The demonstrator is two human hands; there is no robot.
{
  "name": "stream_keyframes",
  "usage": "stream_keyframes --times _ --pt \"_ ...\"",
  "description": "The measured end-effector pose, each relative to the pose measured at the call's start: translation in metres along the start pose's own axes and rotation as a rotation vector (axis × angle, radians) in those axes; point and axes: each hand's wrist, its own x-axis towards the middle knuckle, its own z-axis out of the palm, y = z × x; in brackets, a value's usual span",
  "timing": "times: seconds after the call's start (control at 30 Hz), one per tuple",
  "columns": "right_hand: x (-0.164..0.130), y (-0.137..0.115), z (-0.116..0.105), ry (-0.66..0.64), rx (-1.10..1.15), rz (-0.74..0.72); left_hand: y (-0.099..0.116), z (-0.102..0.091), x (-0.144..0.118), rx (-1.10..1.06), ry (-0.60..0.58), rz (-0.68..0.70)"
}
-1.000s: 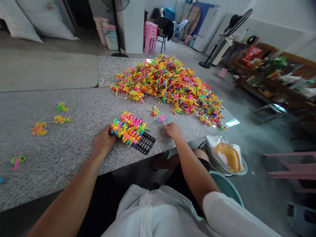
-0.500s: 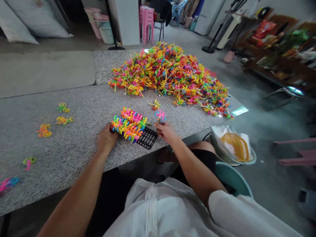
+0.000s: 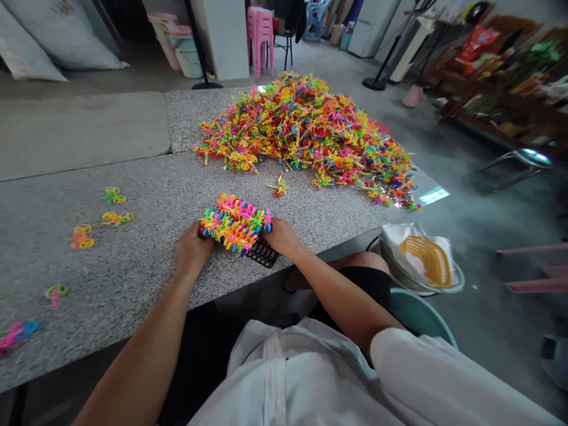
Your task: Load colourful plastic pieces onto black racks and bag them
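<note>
A person sits at a speckled gray tabletop [image 3: 133, 248]. In the middle of the frame lies a black grid tray [image 3: 262, 253], w/ rows of bright little plastic toys [image 3: 234, 223] stuck on it. Pink, orange, green, blue, all packed tight.

The left hand [image 3: 191, 248] is curled and holds the left end of the tray, thumb side touching the toys. The right hand [image 3: 279, 235] is at the right end, fingers pressed together vs. the last row, pinching a small pink and blue piece [image 3: 267, 220] there. Can't tell if that piece is in its hole yet.

Near the top middle sits a big pile of loose toys [image 3: 306, 133]. One small bunch [image 3: 278, 187] lies btw. the pile and the tray. A few loose ones [image 3: 116, 218] lie at the left side of the frame.

The tray is very near the tabletop's front edge, so a hard push from the right hand could slide it off. Pushing sideways could also knock the packed rows crooked or pop some out. At lower right, on the floor, is a bowl w/ a yellow basket [image 3: 423, 260].
</note>
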Motion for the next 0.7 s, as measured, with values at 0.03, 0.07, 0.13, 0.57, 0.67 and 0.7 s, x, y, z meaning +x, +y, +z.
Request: stream_keyframes --times 0.03,0.07,0.13,0.57,0.67,0.7 --pt "0.000 0.000 0.002 0.003 -0.029 -0.006 0.000 0.000 0.000 0.007 -0.002 -0.003" --pt "0.000 -0.001 0.004 0.003 -0.047 -0.009 -0.001 0.001 0.000 0.010 -0.004 -0.007" --pt "0.000 -0.001 0.009 0.006 -0.068 -0.011 -0.001 0.001 0.000 0.011 -0.008 -0.011" --pt "0.004 -0.003 0.012 -0.026 -0.091 0.069 0.002 -0.003 -0.001 0.029 -0.021 -0.034" --pt "0.002 -0.004 0.016 -0.023 -0.107 0.073 0.002 -0.003 0.000 0.033 -0.021 -0.048" --pt "0.001 -0.004 0.017 -0.020 -0.112 0.066 0.002 -0.003 0.000 0.031 -0.019 -0.049"
